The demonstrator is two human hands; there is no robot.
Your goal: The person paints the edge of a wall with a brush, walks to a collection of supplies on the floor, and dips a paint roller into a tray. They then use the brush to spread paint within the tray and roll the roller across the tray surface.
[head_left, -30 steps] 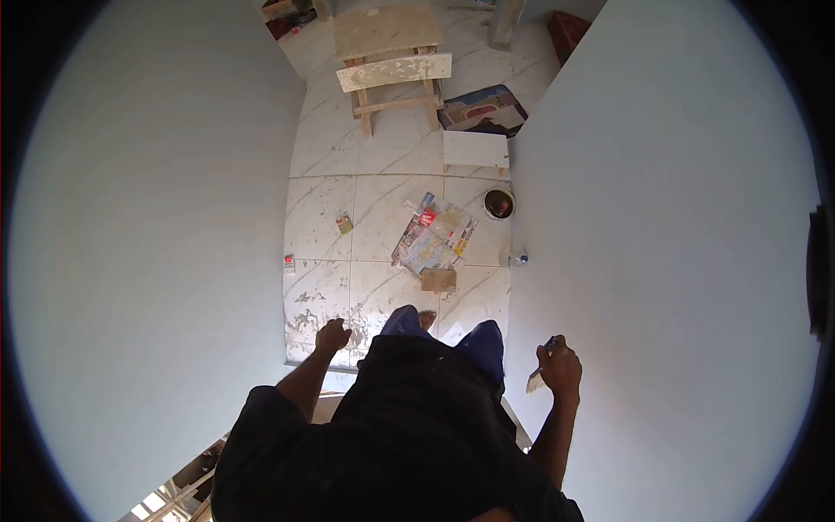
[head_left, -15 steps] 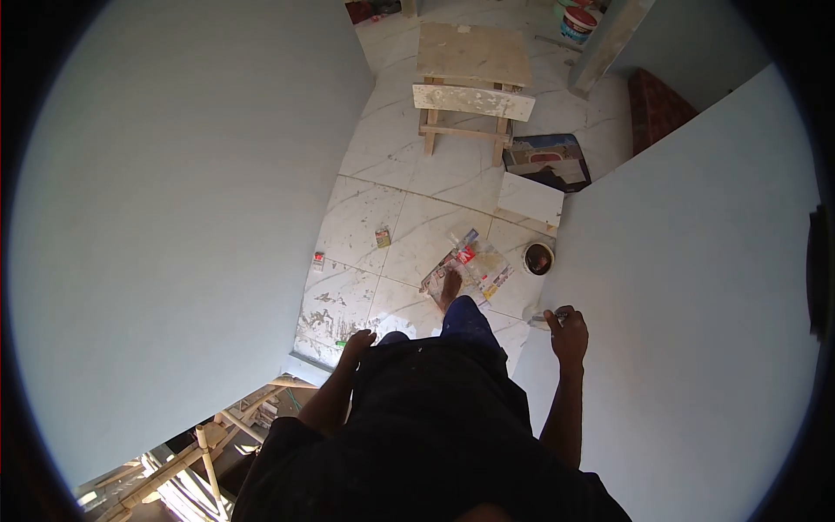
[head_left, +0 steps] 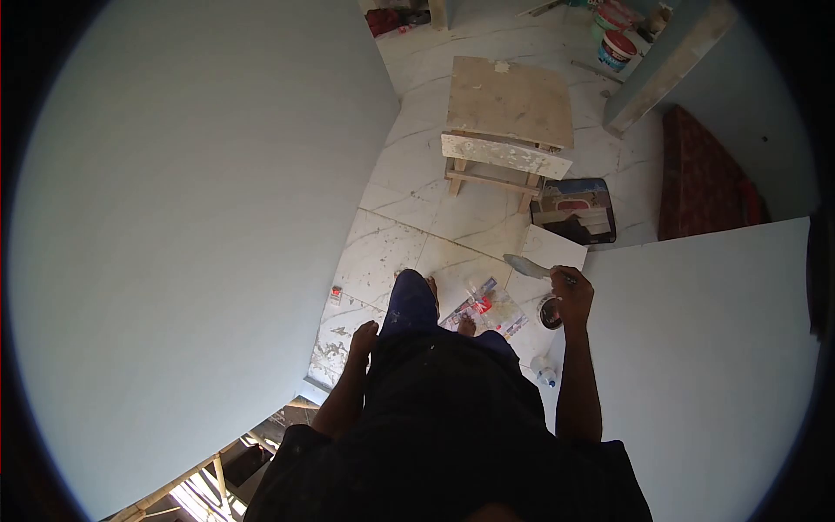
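Observation:
My right hand is closed around a putty knife, whose flat blade points left over the floor, beside the pale wall on my right. My left hand hangs by my hip with the fingers curled and nothing in it, close to the pale wall on my left. My bare feet stand on the white marbled floor tiles, one next to a spread of printed paper.
A paint-stained wooden stool stands ahead. A dark tray and a white board lie past it. A small round tin and a bottle sit by the right wall. Paint buckets stand far back.
I have stepped forward along the corridor, so the stool and tray are closer. My right hand rose from waist height and now holds the putty knife out over the floor.

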